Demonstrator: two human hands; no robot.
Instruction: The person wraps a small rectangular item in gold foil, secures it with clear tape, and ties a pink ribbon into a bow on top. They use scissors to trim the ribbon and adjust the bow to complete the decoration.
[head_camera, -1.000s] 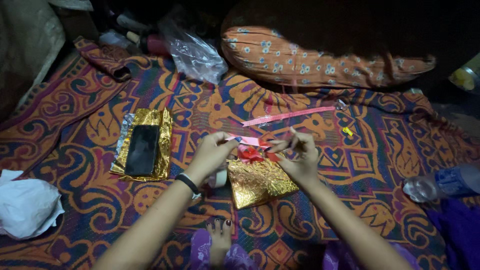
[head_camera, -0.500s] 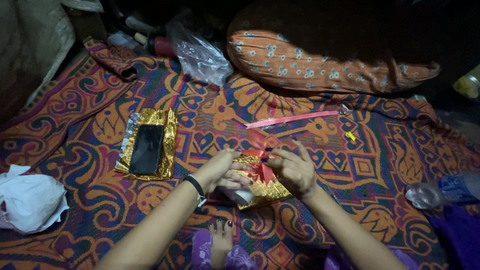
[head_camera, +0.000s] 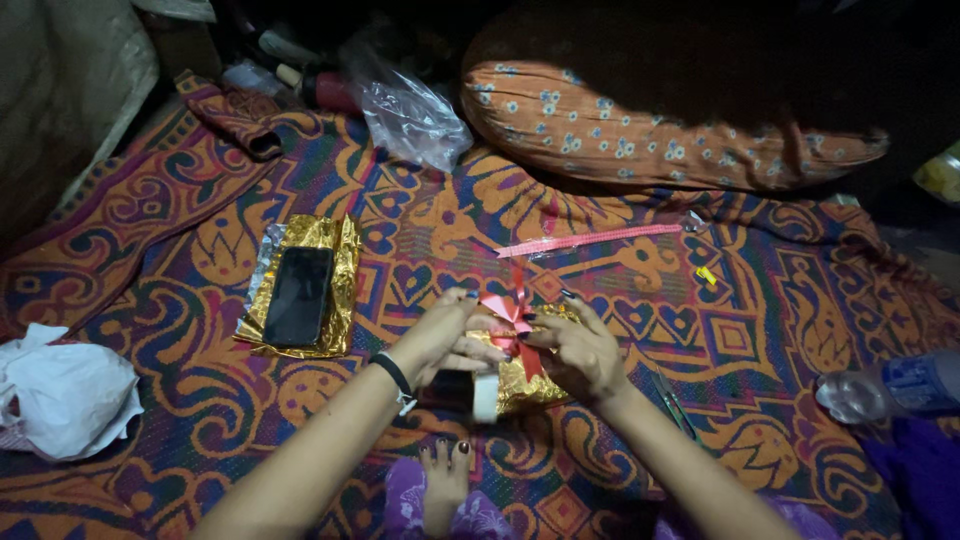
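Patterned blanket (head_camera: 200, 420), two hands, one gold parcel (head_camera: 525, 385)

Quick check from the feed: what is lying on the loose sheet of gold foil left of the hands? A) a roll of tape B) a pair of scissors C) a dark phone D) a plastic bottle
C: a dark phone lies flat on the gold foil sheet, apart from both hands.

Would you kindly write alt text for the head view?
Two hands, left hand and right hand, hold a gold-wrapped parcel with a red ribbon bow over a patterned blanket. A phone lies on gold foil nearby.
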